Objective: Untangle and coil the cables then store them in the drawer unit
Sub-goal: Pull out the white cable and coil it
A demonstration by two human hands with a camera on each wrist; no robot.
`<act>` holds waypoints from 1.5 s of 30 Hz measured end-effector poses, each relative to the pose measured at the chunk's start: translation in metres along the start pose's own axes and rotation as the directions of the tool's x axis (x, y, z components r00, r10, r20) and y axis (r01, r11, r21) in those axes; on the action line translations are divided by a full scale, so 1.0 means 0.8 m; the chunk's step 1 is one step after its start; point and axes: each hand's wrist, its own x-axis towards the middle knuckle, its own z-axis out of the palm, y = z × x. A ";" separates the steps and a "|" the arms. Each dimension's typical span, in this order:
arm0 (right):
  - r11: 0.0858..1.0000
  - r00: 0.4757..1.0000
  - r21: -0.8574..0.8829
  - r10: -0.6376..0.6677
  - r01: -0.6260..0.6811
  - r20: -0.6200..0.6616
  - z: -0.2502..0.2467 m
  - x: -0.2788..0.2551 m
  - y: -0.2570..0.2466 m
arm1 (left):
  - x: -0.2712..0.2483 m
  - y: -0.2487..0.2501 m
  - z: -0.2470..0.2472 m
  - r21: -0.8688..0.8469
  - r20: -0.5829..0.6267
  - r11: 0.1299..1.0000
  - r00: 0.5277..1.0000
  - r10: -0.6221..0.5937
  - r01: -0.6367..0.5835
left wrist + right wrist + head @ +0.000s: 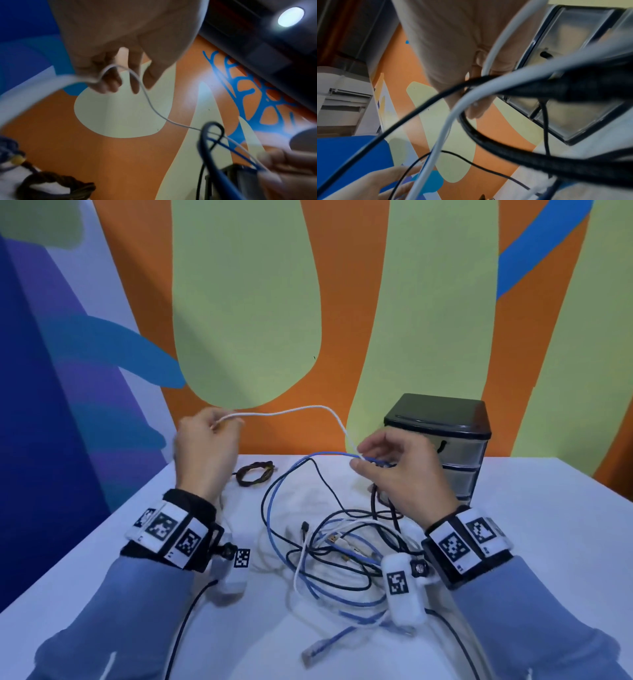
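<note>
- The left hand (205,446) is raised above the table's far left; its fingers (109,82) are curled and pinch one end of the thin white round cable (291,410).
- The right hand (400,470) is raised beside the drawer unit; its fingers (359,465) are together, pinching the same white cable along with a blue round cable (274,508).
- Orientation: the held span of white cable runs roughly left to right between the hands, arching upward before it drops to the right hand. Which connector the left hand holds cannot be determined.
- The remaining length descends into the tangled heap of black, white and blue cables (342,549) on the white table (548,542).
- Progress, as judged: early. One brown braided cable, coiled (255,472), lies apart from the heap.
- The black-framed drawer unit with translucent drawers (455,446) stands at the far right; its drawers appear closed. Untangling, coiling and storing largely remain.
</note>
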 end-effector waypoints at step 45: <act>0.846 0.977 -0.524 0.016 0.099 0.210 -0.005 -0.013 -0.048 | 0.037 -0.010 -0.031 -0.366 -0.391 0.907 0.919 0.052 -0.207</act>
